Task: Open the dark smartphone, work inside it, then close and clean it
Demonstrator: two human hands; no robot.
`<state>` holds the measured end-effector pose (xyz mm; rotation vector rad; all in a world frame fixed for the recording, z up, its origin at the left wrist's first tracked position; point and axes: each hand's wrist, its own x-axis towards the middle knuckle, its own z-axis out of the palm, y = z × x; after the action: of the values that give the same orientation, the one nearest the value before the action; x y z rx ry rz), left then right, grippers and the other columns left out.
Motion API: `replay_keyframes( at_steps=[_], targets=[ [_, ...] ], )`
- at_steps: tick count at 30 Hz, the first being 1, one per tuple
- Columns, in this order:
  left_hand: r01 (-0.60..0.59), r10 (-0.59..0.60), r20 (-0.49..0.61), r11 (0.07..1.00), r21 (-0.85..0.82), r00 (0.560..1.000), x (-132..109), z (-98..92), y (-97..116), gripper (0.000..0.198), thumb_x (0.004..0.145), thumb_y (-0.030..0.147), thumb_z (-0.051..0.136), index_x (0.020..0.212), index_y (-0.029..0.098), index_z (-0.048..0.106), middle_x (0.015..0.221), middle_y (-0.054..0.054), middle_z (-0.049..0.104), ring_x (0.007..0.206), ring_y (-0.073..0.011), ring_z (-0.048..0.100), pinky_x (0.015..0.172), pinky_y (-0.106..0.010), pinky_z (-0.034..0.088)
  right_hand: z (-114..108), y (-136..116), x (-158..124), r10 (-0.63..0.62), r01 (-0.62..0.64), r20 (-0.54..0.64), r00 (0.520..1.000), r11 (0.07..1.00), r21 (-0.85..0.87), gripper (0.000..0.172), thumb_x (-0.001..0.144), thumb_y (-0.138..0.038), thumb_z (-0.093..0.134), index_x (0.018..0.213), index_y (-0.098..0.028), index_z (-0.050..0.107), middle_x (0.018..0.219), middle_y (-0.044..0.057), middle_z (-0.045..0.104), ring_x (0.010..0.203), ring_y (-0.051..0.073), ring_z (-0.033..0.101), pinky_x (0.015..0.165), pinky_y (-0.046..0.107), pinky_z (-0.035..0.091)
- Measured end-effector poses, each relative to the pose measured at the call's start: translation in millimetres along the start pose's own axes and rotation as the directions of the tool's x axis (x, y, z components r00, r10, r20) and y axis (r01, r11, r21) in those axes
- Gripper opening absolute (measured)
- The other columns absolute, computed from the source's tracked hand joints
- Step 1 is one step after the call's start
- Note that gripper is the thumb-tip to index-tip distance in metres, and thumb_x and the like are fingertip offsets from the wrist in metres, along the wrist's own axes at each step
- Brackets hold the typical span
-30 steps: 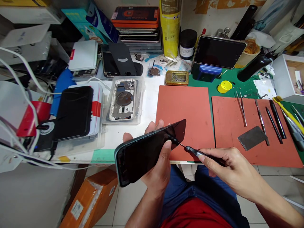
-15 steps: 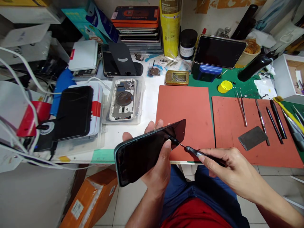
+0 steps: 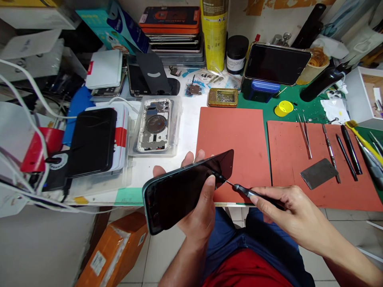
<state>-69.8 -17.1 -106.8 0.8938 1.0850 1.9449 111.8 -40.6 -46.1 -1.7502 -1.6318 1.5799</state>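
My left hand (image 3: 200, 207) is closed around a dark smartphone (image 3: 179, 195), thumb along its lower edge and fingers behind it. The phone is tilted above the front of the table, black screen upward. In my right hand (image 3: 281, 207) is a slim black-handled tool (image 3: 245, 191), perhaps a screwdriver, gripped between thumb and fingers. Its thin metal shaft points left and meets the phone's edge near the right end; the exact tip is hard to make out. Below lies a reddish-brown mat (image 3: 233, 135).
A second mat (image 3: 287, 159) at right bears tweezers (image 3: 304, 137), a grey plate (image 3: 318, 173) and several pen-like tools. An opened phone housing (image 3: 154, 124) lies in a clear case at left. Behind stand a small gold tin (image 3: 223, 103), a yellow spray can (image 3: 214, 40) and a propped phone (image 3: 277, 64).
The left end of the phone has shifted very slightly to the left. Both hands keep their holds, and the tool stays at the phone's edge.
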Motion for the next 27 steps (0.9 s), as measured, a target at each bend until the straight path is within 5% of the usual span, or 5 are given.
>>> replay_keyframes(
  at_steps=[11,19,27],
  targets=[
    [-0.026,0.027,0.028,0.999,-0.042,0.999,0.7,3.7,2.6,0.084,0.093,0.001,0.08,0.15,0.058,0.06,0.146,0.014,0.075,0.136,-0.0139,0.072,0.128,-0.037,0.049,-0.4,2.4,-0.8,0.006,-0.006,0.008,1.0,1.0,0.003,0.051,0.109,-0.062,0.054,0.093,-0.022,0.08,0.069,-0.002,0.048,0.06,0.013,0.035,0.053,0.029,0.026],
    [0.001,-0.001,0.014,1.0,0.016,1.0,-1.1,-1.1,0.0,0.084,0.093,0.008,0.084,0.152,0.061,0.055,0.15,0.01,0.073,0.141,-0.0207,0.069,0.134,-0.055,0.039,-0.8,1.7,0.3,0.011,-0.011,0.015,1.0,1.0,0.001,0.051,0.108,-0.063,0.054,0.091,-0.022,0.079,0.068,-0.003,0.048,0.06,0.014,0.035,0.054,0.029,0.028],
    [-0.015,0.015,0.013,1.0,-0.007,1.0,0.4,2.4,2.6,0.082,0.094,0.004,0.082,0.15,0.058,0.059,0.148,0.012,0.074,0.135,-0.0166,0.072,0.129,-0.044,0.047,-1.2,4.5,0.0,0.028,-0.029,0.024,0.999,0.999,0.029,0.053,0.107,-0.067,0.054,0.088,-0.023,0.077,0.07,-0.002,0.05,0.06,0.014,0.037,0.054,0.03,0.027]
  ],
)
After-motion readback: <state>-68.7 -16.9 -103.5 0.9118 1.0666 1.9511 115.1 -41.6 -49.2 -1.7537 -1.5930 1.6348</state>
